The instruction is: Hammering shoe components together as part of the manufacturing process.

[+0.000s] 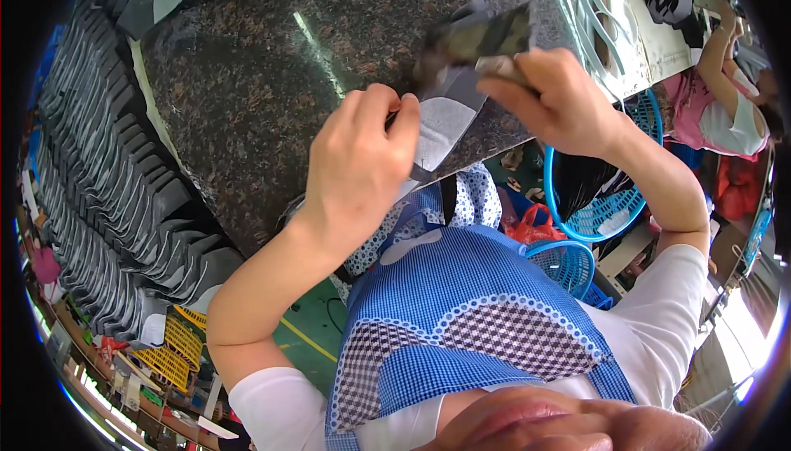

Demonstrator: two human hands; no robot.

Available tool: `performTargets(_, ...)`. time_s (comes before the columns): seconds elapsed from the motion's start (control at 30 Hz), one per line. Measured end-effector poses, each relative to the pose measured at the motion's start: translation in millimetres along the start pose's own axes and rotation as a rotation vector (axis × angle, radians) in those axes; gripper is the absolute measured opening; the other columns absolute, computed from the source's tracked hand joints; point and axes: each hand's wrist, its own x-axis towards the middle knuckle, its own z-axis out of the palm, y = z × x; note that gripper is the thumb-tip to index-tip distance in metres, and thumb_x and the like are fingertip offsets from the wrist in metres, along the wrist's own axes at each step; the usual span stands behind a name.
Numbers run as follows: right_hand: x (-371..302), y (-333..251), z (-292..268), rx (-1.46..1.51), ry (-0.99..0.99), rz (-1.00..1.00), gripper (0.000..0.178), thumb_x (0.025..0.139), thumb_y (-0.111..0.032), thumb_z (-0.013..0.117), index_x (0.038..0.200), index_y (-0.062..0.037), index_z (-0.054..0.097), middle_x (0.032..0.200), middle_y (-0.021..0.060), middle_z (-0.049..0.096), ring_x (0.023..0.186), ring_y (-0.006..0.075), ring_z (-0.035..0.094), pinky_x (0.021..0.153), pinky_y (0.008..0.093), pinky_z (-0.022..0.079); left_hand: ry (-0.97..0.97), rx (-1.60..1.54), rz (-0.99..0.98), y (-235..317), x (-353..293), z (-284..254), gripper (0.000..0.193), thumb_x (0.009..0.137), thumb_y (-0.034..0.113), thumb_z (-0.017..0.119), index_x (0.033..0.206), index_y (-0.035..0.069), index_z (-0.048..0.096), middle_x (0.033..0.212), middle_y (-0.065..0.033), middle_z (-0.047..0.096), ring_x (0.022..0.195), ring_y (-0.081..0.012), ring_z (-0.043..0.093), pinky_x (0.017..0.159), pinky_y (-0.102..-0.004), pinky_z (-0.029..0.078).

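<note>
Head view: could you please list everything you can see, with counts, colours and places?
Worktop: one, speckled dark brown, upper middle
Flat piece: one, grey, at worktop's near edge
Blurred tool: one, dark, over worktop
Stacked pieces: many, dark grey, left
Baskets: at least two, blue, right
Bag: one, red, by baskets
Crates: uncounted, yellow, lower left
Co-worker: one, pink and white clothing, far right
Apron: one, blue checked, lower middle
Left hand: one, bare, at flat piece
Right hand: one, bare, gripping tool

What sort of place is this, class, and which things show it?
Probably a factory workshop: long rows of stacked grey pieces, a dark speckled worktop, and another person nearby.
</note>
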Motion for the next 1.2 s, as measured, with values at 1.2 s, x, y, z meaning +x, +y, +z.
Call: performTargets(1.2,-1.7,-22.7,10.9,-0.01,0.2,0.092,0.025,0.09,-0.007,0.065,0.114,-0.0027,0.058,0.06,0.0168,0.054,0.051,0.0308,0.06,0.048,0.0405,0.044,0.15,-0.107,0.032,-21.7,-12.0,15.7,0.014,0.08,0.002,0.074,0.09,0.002,0.065,0.082,-0.0073,0.058,0.062,-0.0213,0.062,0.053,-0.0328,0.05)
